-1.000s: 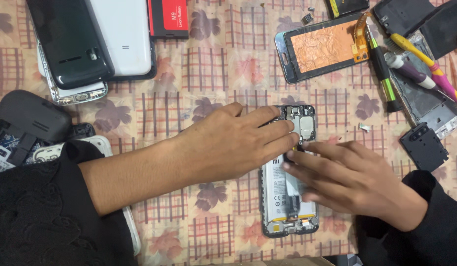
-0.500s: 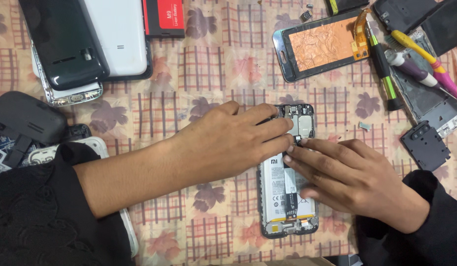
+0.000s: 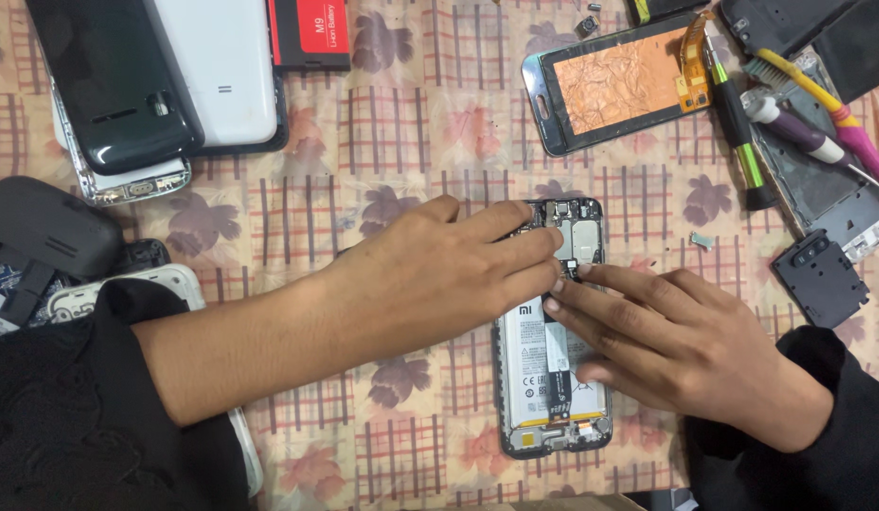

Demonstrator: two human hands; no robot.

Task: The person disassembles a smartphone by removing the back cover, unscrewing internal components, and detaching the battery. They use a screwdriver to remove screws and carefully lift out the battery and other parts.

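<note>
Phone point(image 3: 551, 378) with back cover off, lying face down on patterned cloth point(image 3: 401, 142), low and right of centre, long axis running away from the body. White battery point(image 3: 534, 364) exposed in lower half, dark ribbon cable point(image 3: 557, 383) running down its middle, circuit board point(image 3: 574, 232) at the top end.

Left hand point(image 3: 439, 274) flat over the phone's upper left edge, fingers stretched out and pressed together, tips resting on the board area; nothing gripped. Right hand point(image 3: 681, 341) coming in from the right, fingers extended, tips touching the phone just below the board and meeting the left fingertips; whether something small is pinched between them cannot be told. Both black sleeves visible at the bottom edge.

Around: screen panel with copper-coloured back point(image 3: 614, 85) up and right, orange flex strip at its edge. Green-handled screwdriver point(image 3: 737, 132) just beside it. Yellow and pink toothbrush point(image 3: 818, 99) and purple-handled tool point(image 3: 804, 137) lying across a metal phone frame point(image 3: 832, 194) at far right. Small black cover piece point(image 3: 823, 274) near the right wrist. Tiny metal part point(image 3: 702, 241) on the cloth between phone and frame. Upper left: white back cover point(image 3: 221, 71), dark back cover point(image 3: 113, 85), red battery point(image 3: 311, 33). Black case point(image 3: 42, 227) at left edge.
</note>
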